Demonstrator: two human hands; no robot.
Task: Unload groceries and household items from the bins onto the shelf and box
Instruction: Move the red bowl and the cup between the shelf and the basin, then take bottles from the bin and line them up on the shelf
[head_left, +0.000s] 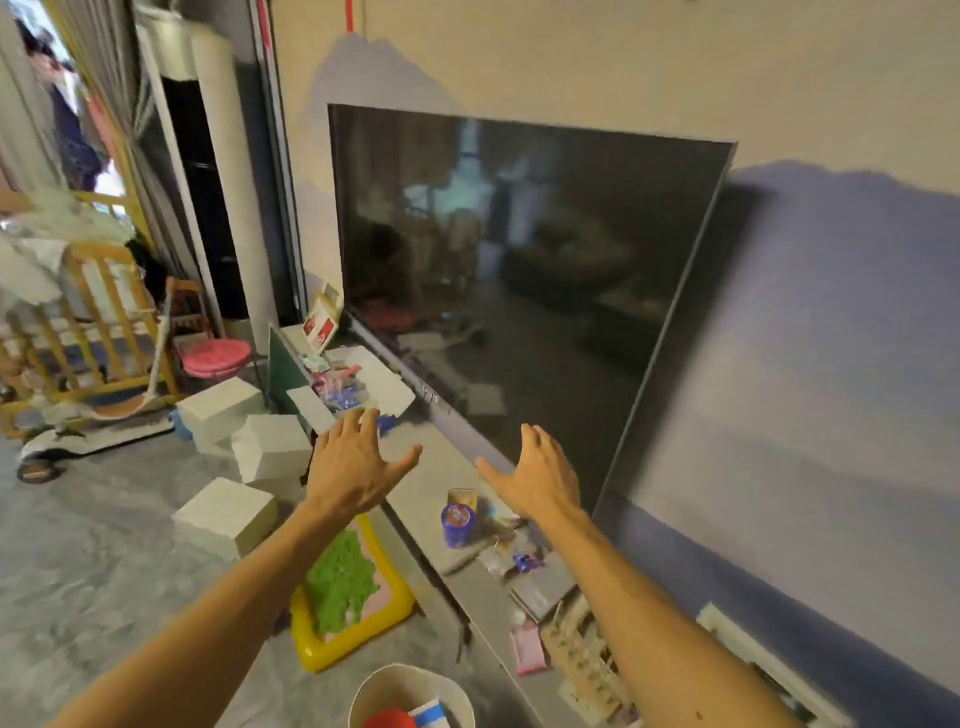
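Left hand (353, 467): held out over the near end of the box, fingers straight and spread, holding nothing; whether the fingertips touch the flap cannot be told
Right hand (540, 478): raised over the shelf, just in front of the TV's lower edge, fingers straight and slightly apart, thumb out, holding nothing
Shelf (441, 462): long grey top under the TV; its near end is blurred and crowded with small packets that cannot be made out
Box (387, 387): at the shelf's far end, white flaps open, a jumble of small colourful things inside, too blurred to name
Bin (395, 686): pale and round, on the floor, cut off by the bottom edge; a red thing and a blue-and-white thing show inside
Blue jar (457, 525): on the shelf, between the forearms
TV (519, 286): dark screen, only dim reflections
Yellow tray (332, 654): on the floor beside the shelf, partly hidden by the left forearm
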